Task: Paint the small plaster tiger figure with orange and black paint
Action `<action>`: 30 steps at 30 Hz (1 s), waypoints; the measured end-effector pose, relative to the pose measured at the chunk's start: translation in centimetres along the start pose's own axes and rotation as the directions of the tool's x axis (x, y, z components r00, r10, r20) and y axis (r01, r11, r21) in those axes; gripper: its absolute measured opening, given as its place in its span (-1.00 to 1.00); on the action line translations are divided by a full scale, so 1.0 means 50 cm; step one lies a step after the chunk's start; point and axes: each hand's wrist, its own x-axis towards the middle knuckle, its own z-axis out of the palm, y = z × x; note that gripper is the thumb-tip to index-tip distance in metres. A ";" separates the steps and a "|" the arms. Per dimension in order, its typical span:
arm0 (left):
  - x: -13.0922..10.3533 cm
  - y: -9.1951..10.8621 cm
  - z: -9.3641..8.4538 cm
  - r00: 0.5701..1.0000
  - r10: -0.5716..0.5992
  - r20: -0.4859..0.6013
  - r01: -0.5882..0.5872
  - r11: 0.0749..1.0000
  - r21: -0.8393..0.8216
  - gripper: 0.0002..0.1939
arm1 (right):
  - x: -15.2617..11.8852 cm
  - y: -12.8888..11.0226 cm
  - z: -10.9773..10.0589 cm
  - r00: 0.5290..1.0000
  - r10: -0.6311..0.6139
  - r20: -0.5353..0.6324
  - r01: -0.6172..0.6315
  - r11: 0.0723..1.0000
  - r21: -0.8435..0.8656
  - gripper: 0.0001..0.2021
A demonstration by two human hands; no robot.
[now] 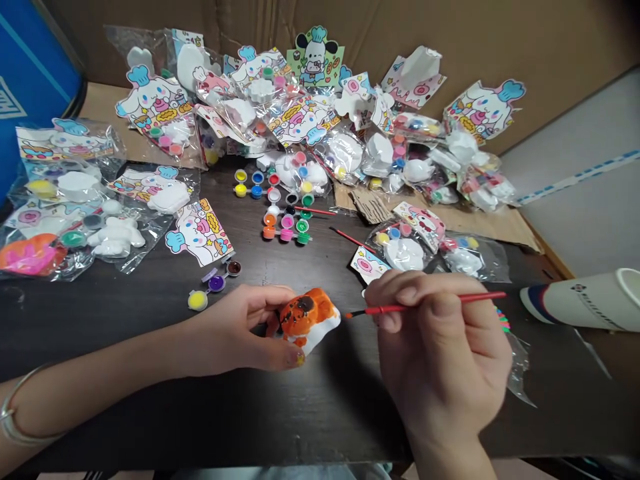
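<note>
A small white plaster figurine [316, 319], painted orange on top with dark blotches, is gripped between the thumb and fingers of my left hand [245, 333]. Its lower edge is bare white. My right hand [443, 347] pinches a thin red paintbrush [430, 305], held nearly level. The dark bristles carry some orange at the tip and point at the figurine's right end, a small gap apart. Left of the figurine sit small paint pots [216, 283] in yellow, purple and dark brown. Farther back stands a cluster of open paint pots [288, 220] in several colours.
Clear bags of white figurines and paint [345, 153] pile along the back against cardboard [475, 40]. More bags [75, 220] lie at the left. A paper cup [585, 300] lies on its side at the right. Another red brush [350, 238] rests on the dark table [300, 427].
</note>
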 end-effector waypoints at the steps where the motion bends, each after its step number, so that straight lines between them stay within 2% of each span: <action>1: 0.001 -0.001 -0.002 1.000 0.016 0.005 -0.016 1.000 0.012 -0.70 | 0.001 0.000 0.000 0.999 0.049 0.005 -0.049 0.999 0.015 -0.85; 3: 0.003 -0.003 -0.005 0.999 0.049 0.012 -0.049 0.998 0.037 -0.72 | 0.002 -0.001 -0.001 0.989 0.139 0.047 -0.140 0.990 0.025 -0.84; 5: 0.004 -0.003 -0.006 0.997 0.069 0.033 -0.071 0.996 0.049 -0.72 | 0.002 -0.002 -0.002 0.982 0.178 0.067 -0.178 0.984 -0.008 -0.84; 9: 0.001 0.001 -0.006 0.997 0.065 0.030 -0.067 0.996 0.054 -0.71 | 0.003 -0.004 -0.005 0.993 0.112 -0.027 -0.113 0.993 -0.036 -0.87; 12: -0.001 0.004 -0.004 0.999 0.049 0.015 -0.050 0.996 0.069 -0.70 | 0.002 -0.005 -0.007 0.988 0.142 0.064 -0.143 0.989 0.021 -0.85; 14: -0.001 0.004 -0.003 0.998 0.052 0.021 -0.053 0.997 0.052 -0.67 | 0.001 -0.004 -0.008 0.984 0.141 0.108 -0.140 0.990 -0.016 -0.84; 18: 0.000 0.002 -0.002 0.998 0.065 0.024 -0.066 0.997 0.026 -0.71 | 0.000 -0.004 -0.009 0.998 0.047 0.029 -0.045 0.996 -0.082 -0.85; 22: 0.001 0.001 -0.002 0.997 0.070 0.017 -0.070 0.997 0.013 -0.69 | -0.001 -0.004 -0.006 0.984 0.076 0.160 -0.074 0.997 -0.017 -0.83; 26: 0.000 0.002 -0.001 0.998 0.062 0.025 -0.062 0.998 0.018 -0.68 | -0.001 -0.005 -0.006 0.999 -0.019 0.027 0.021 0.996 -0.090 -0.87; 27: 0.000 0.003 -0.001 0.998 0.063 0.024 -0.063 0.998 0.024 -0.68 | -0.001 -0.005 -0.007 0.999 -0.019 0.031 0.021 0.997 -0.070 -0.86; 30: 0.000 0.005 0.000 0.997 0.072 0.012 -0.072 0.997 0.032 -0.70 | -0.001 -0.005 -0.008 0.987 0.006 0.160 -0.003 1.000 -0.017 -0.83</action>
